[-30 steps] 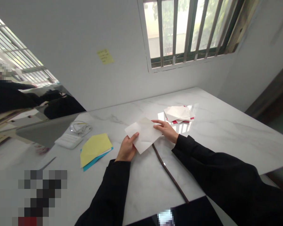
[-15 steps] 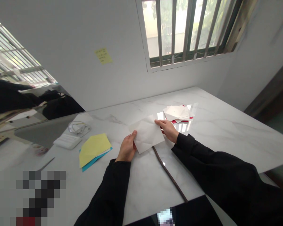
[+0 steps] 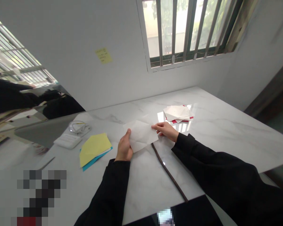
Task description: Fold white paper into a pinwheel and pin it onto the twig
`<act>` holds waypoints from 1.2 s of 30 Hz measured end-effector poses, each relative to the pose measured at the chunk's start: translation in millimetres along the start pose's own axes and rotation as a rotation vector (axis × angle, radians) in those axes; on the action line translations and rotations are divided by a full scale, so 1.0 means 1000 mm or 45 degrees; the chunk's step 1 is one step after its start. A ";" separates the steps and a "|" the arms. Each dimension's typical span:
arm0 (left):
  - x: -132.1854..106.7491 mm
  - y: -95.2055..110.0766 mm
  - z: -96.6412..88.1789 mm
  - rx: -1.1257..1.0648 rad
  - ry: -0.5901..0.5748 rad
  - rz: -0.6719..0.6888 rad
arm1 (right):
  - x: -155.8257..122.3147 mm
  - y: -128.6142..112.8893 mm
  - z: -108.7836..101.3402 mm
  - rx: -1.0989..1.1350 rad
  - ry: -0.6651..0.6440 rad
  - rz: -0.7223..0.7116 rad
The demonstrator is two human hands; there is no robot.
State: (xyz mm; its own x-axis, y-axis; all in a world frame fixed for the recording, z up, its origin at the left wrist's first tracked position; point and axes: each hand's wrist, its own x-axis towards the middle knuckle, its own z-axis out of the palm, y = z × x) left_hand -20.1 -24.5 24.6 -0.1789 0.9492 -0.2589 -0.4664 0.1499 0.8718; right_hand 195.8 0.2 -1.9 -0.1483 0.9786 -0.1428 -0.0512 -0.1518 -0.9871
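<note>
Creased white paper sheet (image 3: 141, 136), held flat above the marble worktop (image 3: 226, 135): left hand (image 3: 124, 147) closed on its near-left edge, right hand (image 3: 164, 131) pinching its right edge, an even two-sided hold.

Marble table (image 3: 228, 138) carrying folded papers (image 3: 178, 113), coloured sheets (image 3: 94, 149), brown strip (image 3: 168, 172).

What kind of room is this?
Probably a craft room or plain workroom, though I can't be sure: a creased white paper sheet is held above a marble-topped table, with yellow and blue paper lying nearby.
</note>
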 end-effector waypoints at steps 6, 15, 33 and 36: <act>0.003 0.001 -0.003 -0.038 0.040 -0.027 | 0.000 0.001 -0.002 -0.085 -0.145 -0.056; 0.006 -0.001 -0.009 -0.091 -0.083 -0.127 | -0.006 -0.005 -0.001 0.172 -0.315 -0.069; 0.000 -0.005 -0.004 0.134 -0.150 -0.015 | -0.004 -0.007 -0.003 0.241 -0.184 -0.046; -0.002 -0.003 -0.005 0.151 -0.192 0.035 | -0.002 -0.005 -0.004 0.241 -0.149 -0.042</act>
State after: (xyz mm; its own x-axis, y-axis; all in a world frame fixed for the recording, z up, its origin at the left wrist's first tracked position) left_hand -22.4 -27.9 20.5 -0.0537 0.9828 -0.1770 -0.3560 0.1467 0.9229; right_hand 200.5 0.0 2.9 -0.2567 0.9622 -0.0907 -0.2407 -0.1545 -0.9582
